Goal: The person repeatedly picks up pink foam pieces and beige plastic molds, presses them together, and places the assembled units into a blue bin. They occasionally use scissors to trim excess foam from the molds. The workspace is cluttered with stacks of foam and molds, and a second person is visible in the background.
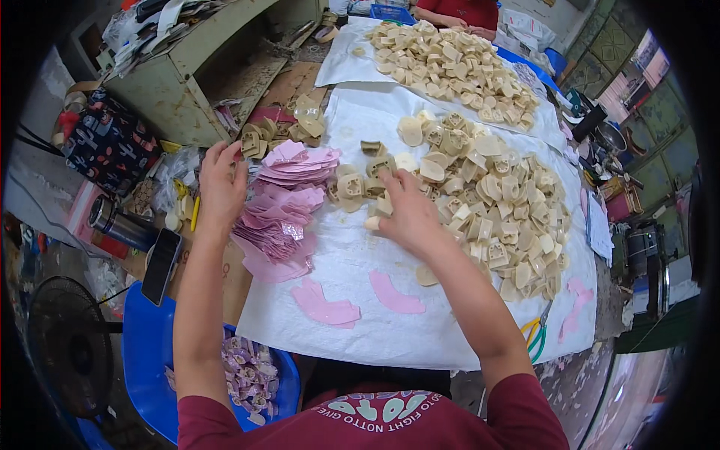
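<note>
My right hand (411,214) reaches over the white-covered table with thumb and fingers apart. Its fingertips touch a small group of beige moulded plastic pieces, shaped like shoe heels (350,187). A large pile of the same heels (510,210) spreads to its right. My left hand (223,187) is raised beside a stack of pink cut sheets (292,169), fingers bent and apart, nothing clearly visible in them. Just beyond its fingertips sit a few more beige heels (255,142). Two loose pink pieces (396,291) lie flat nearer me, one beside the other.
Another heap of heels (457,71) lies farther back, before a person in red (461,11). Yellow-and-green-handled cutters (536,330) rest at the near right edge. A blue bin (142,352) with pink-covered pieces stands below left, near a phone (161,266) and a fan (70,345).
</note>
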`<state>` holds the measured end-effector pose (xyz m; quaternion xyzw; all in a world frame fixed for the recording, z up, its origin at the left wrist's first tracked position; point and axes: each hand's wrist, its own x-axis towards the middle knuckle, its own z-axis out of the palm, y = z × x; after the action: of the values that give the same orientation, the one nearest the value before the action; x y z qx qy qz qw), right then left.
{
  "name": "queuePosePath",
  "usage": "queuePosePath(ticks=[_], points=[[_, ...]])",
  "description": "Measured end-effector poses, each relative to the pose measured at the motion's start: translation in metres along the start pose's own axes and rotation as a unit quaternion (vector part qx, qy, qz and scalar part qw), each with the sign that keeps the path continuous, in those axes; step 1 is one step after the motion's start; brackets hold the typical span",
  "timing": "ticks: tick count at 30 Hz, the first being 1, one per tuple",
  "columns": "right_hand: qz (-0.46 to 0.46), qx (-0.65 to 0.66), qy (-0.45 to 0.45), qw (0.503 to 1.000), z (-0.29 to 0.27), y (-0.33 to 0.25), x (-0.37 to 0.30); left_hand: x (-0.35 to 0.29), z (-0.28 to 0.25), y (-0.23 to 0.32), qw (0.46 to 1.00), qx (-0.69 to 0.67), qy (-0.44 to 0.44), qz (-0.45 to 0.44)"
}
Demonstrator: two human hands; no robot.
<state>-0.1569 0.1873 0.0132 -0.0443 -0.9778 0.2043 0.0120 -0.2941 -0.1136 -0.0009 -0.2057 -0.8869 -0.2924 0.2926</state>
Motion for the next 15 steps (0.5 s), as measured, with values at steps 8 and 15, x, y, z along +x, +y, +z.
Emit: queuePosePath(ticks=[8,15], points=[[-0.029,0.250,0.112,0.961,-0.005,0.058,-0.016,-0.024,0.010,0.135,0.971,-0.115,-0.148,0.149],[-0.006,0.047,0.202,0.978,-0.043,0.074,-0.117,-0.046,0.062,0.164,0.962,0.050,-0.253,0.091]])
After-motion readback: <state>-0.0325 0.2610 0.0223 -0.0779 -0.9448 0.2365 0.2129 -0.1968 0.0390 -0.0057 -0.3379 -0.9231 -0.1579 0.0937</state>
